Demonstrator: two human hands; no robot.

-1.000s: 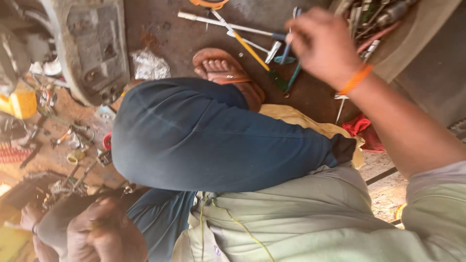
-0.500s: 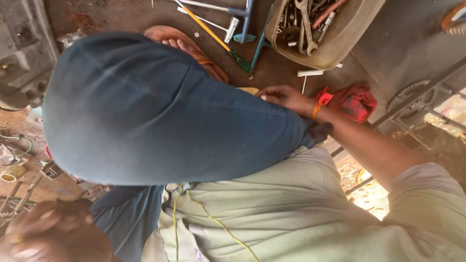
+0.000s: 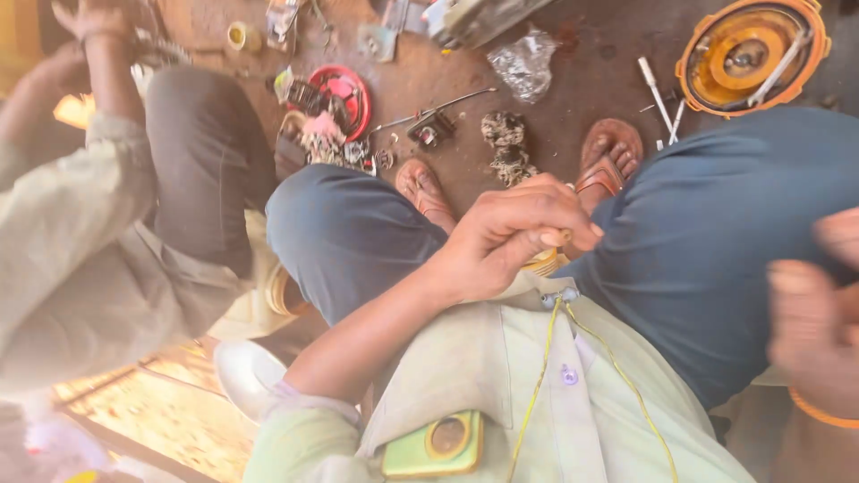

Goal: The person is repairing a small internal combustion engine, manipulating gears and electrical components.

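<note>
My left hand [image 3: 514,231] hangs between my two knees in blue trousers [image 3: 716,241], fingers curled shut in a pinch; nothing shows clearly inside them. A yellowish striped edge [image 3: 548,263] lies just under the fingertips. My right hand [image 3: 816,313], blurred, with an orange wristband, is at the right edge over my thigh; its grip is unreadable. My feet in brown sandals [image 3: 608,161] rest on the dirt floor below. A yellow cord [image 3: 537,385] runs down my pale green shirt.
Another person [image 3: 98,233] in a pale shirt and dark trousers crouches at the left. On the floor lie an orange round machine part [image 3: 752,52], a red round part [image 3: 347,94], a crumpled plastic bag [image 3: 523,63], white-handled tools [image 3: 658,94] and small scraps.
The view swung left. My right hand drew back from the tools on the floor to my thigh. My left hand rose from the lower left to between my knees.
</note>
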